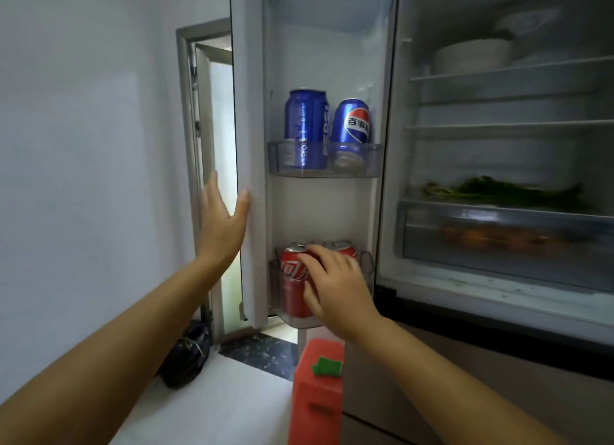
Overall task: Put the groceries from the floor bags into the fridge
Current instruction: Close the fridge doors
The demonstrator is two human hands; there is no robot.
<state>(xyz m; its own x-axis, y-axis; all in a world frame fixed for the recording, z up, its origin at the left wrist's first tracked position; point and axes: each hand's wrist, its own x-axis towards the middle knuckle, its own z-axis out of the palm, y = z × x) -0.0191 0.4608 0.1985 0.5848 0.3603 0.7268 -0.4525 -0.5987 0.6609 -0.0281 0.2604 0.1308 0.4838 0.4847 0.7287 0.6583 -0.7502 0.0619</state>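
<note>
The fridge door (pixel 252 145) stands open at centre. My left hand (pixel 221 225) lies flat against the door's outer edge, fingers straight. Two blue Pepsi cans (pixel 307 125) stand in the middle door shelf (pixel 365 160). In the lower door shelf (pixel 364 261) stand two red cola cans. My right hand (pixel 335 285) grips the nearer red cola can (pixel 294 278), fingers curled round its top and side. The second red can (pixel 340 247) is just behind, partly hidden by my hand.
Inside the fridge, white bowls (pixel 471 55) sit on the top shelf, green vegetables (pixel 505 190) lie above a clear drawer (pixel 498 235). A red plastic stool (pixel 315 394) stands below the door. A dark bag (pixel 186 358) lies on the floor by a doorway.
</note>
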